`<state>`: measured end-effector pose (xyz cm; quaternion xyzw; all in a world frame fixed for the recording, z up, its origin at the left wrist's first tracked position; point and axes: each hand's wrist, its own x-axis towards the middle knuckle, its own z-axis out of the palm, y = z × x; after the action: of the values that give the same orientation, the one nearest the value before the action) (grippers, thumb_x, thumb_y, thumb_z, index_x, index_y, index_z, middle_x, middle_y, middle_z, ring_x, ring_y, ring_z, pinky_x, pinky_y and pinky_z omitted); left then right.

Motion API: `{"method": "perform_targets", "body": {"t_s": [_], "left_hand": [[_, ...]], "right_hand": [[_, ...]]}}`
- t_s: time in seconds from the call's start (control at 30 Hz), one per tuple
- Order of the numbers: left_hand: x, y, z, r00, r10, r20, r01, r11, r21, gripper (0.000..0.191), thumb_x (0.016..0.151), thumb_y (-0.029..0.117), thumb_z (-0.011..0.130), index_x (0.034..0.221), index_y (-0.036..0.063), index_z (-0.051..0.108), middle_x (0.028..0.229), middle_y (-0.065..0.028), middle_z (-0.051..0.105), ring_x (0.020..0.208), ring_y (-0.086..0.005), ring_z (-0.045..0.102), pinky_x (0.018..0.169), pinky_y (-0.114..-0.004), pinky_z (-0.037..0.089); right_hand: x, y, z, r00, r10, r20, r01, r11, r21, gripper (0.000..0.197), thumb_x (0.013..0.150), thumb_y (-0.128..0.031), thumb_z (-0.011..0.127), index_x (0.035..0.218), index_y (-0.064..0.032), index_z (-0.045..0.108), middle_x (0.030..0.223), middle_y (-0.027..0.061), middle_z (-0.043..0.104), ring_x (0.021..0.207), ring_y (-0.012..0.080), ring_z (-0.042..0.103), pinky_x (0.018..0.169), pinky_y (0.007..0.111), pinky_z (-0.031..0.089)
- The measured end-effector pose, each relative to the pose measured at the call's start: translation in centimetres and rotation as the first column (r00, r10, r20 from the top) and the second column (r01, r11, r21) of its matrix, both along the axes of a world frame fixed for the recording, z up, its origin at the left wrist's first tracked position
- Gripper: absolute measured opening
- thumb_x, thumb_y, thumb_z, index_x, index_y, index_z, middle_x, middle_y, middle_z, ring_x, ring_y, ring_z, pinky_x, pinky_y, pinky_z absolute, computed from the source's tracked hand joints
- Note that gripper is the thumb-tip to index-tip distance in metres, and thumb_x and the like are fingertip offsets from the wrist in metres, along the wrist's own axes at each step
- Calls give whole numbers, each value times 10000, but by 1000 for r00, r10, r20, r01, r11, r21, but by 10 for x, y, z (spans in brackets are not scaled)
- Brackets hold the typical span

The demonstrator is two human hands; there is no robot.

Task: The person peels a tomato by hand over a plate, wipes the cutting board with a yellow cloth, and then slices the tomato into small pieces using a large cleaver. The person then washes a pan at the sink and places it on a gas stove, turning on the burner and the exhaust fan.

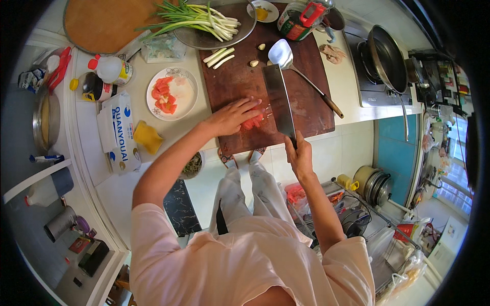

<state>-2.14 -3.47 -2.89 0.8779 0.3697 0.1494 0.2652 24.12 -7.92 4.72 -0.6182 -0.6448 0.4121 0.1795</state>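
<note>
On the dark wooden cutting board (237,82) my left hand (234,116) rests over cut red tomato (252,121), its fingers partly covering the pieces. My right hand (299,153) grips the black handle of a cleaver (278,99). The wide blade lies just right of the tomato, pointing away from me. Beyond it, a spatula (281,53) with a wooden grip lies across the board's right side. Garlic cloves (253,63) and short scallion pieces (220,58) sit toward the far side. To the left, a white plate (187,109) holds cut tomato (164,95).
A metal bowl (187,43) of scallions (206,23) overlaps the board's far edge. A pan (388,57) stands on the stove at right. A yellow sponge (147,137), a tissue pack (123,132) and bottles (111,70) line the left. A red-handled jar (296,21) stands at the back.
</note>
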Motion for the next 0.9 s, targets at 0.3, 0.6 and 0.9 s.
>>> {"method": "perform_targets", "body": {"t_s": [0.3,0.6,0.9], "left_hand": [[17,12,-21,974,11,225,35,979,-201,690,656,-6,657,1313,72,460,1351,-173,382,1311,-354,342,1068,-406,340],[92,-40,-10,447,766,462,-783,584,-211,737,694,-60,573,1383,36,332,1466,-202,235,1367,-423,195,1116,-485,216],[84,-45,-17,433,790,434,-783,568,-252,691,719,-48,594,1364,45,363,1434,-198,314,1340,-396,279,1110,-435,258]], "right_hand": [[7,-21,-15,992,-106,-68,94,983,-161,218,927,-169,560,1059,5,549,518,121,506,378,162,472,392,328,380],[-23,-14,-33,963,56,265,-91,988,121,217,896,-227,576,910,-23,503,618,226,580,570,404,580,506,478,437],[-38,-15,-30,974,67,217,-111,974,195,191,901,-168,567,986,-10,499,614,209,584,556,391,582,494,445,441]]}}
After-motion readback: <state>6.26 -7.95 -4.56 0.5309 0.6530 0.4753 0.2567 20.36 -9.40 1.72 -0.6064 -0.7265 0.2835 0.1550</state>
